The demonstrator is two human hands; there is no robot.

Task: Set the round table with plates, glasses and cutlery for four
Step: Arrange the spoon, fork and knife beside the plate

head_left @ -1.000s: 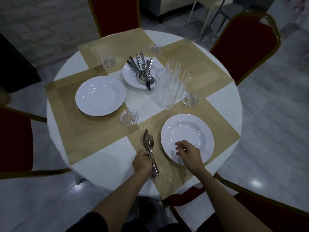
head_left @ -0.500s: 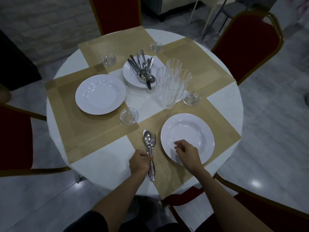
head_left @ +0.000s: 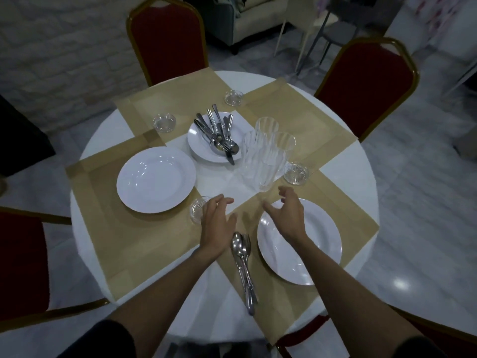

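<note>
Left hand (head_left: 216,223) grip: fingers apart, empty. Right hand (head_left: 286,215) grip: likewise spread, empty, over far rim of near plate (head_left: 299,241). We judge both reaching for glasses (head_left: 268,153) clustered beyond, far of right hand, not touched. We advise taking one glass low on wall, lifting clear of neighbours. Placed cutlery (head_left: 244,267) lies near, between wrists, on bench (head_left: 93,244).
</note>
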